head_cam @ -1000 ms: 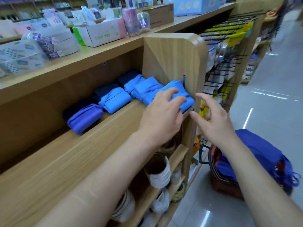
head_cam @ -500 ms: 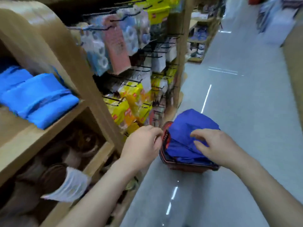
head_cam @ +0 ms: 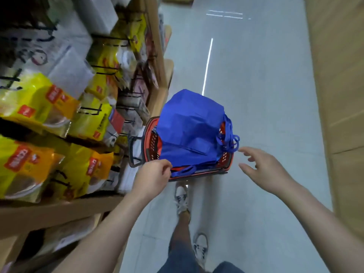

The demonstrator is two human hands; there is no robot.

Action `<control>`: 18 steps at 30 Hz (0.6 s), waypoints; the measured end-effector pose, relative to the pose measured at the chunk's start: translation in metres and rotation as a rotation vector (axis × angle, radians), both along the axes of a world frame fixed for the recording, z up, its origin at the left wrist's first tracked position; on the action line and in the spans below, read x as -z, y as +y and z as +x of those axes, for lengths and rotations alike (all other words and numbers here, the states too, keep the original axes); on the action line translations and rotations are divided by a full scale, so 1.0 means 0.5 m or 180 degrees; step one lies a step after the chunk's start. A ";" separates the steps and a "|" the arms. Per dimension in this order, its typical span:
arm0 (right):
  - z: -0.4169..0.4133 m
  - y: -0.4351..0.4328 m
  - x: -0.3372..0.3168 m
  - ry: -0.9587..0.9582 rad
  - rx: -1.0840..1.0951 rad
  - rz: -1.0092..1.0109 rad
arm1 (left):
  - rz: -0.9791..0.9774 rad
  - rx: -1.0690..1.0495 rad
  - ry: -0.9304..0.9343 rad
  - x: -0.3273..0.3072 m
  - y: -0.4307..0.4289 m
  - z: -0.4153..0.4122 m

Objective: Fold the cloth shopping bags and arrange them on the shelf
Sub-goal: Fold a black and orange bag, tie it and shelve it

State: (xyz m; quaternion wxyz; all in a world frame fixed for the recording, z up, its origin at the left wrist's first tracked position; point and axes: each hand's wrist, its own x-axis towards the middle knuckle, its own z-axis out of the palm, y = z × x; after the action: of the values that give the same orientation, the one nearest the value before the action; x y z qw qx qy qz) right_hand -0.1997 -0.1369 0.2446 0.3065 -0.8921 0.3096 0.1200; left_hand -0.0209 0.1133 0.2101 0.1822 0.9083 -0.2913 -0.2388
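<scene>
Reaching for the bags (head_cam: 189, 131) heaped in the basket (head_cam: 152, 138) ahead | your left hand (head_cam: 151, 178) is nearer, fingers curled at their near-left corner, grip not discernible | your right hand (head_cam: 264, 170), fingers spread, hovers just right of the straps (head_cam: 228, 138).

A single wide-angle view from the person's head looks steeply down and forward along the aisle floor (head_cam: 266, 95). The left hand (head_cam: 151, 178) and right hand (head_cam: 264, 168) reach in from below, shoes (head_cam: 181, 200) underneath. The basket (head_cam: 149, 134) with its bag (head_cam: 191, 131) sits near, at centre; the rack (head_cam: 157, 56) crowds the left edge, close and blurred.
</scene>
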 end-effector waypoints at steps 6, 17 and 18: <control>0.089 -0.065 0.239 0.0047 0.1091 0.0606 | 0.0271 0.0221 0.0542 0.246 -0.143 0.078; 0.154 -0.074 0.654 0.0935 0.0018 0.0561 | 0.1352 0.0179 0.1173 0.631 -0.244 0.059; 0.160 -0.069 0.678 0.1054 -0.0240 0.0366 | 0.1189 -0.0028 0.1289 0.650 -0.238 0.062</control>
State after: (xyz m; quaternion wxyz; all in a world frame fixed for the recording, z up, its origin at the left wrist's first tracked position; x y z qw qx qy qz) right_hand -0.1198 -0.1712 -0.0946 0.2970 -0.8521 0.3148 0.2942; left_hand 0.0101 -0.0058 -0.1149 0.0670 0.8612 -0.1959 -0.4643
